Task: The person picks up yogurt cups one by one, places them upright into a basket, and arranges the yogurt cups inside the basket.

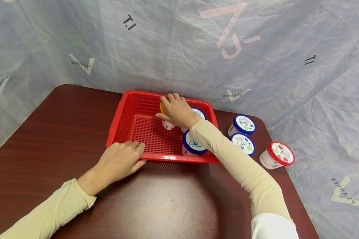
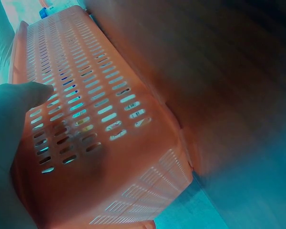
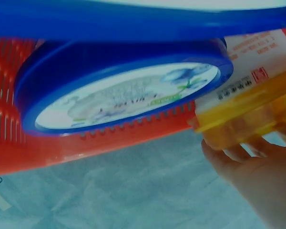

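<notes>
My left hand [image 1: 116,161] grips the front left rim of a red perforated plastic basket [image 1: 155,157], its fingers over the edge and its thumb [image 2: 35,94] on the outer wall in the left wrist view. Inside the basket, my right hand [image 1: 179,113] holds a white tub with a yellow lid [image 1: 168,124], the fingers spread round the lid; the palm hides part of it from above. Right beside that hand in the basket are two blue-lidded tubs, one at the front [image 1: 193,146] and one behind [image 1: 199,113], partly covered by the hand and sleeve.
To the right of the basket, two more blue-lidded tubs [image 1: 244,124] stand close together. A red-lidded tub [image 1: 277,155] stands near the right edge of the dark wooden table [image 1: 62,132]. Grey printed sheeting [image 1: 167,49] hangs behind the table and along its right side.
</notes>
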A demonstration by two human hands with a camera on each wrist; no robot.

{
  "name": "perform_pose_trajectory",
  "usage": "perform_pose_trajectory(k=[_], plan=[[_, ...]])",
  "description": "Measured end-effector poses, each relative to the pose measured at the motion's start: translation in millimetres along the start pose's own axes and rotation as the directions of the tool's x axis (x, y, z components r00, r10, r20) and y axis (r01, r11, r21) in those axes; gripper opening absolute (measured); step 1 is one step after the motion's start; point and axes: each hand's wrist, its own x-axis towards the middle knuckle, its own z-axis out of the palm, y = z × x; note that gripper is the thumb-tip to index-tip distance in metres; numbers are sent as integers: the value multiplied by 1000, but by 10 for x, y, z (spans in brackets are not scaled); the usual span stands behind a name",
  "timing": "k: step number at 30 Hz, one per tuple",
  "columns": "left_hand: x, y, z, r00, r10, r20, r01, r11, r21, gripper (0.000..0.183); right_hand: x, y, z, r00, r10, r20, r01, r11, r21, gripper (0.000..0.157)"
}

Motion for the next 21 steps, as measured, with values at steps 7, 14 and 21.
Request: perform_pose_trajectory(k=[7,14,21], plan=[[-1,4,6,1000,-1,1,1,1000,0,40,-88,-2,-137,1000,17,-4,-17,1000,7,71],[8,9,0,1000,-2,7,2,1000,-2,39,-240,-9,-287,997,12,-71,-9,999,42,70],[-3,9,-2,1000,-4,7,4,1000,4,40,-401,-13,-366,995,15,-98,-9,998,63,71]])
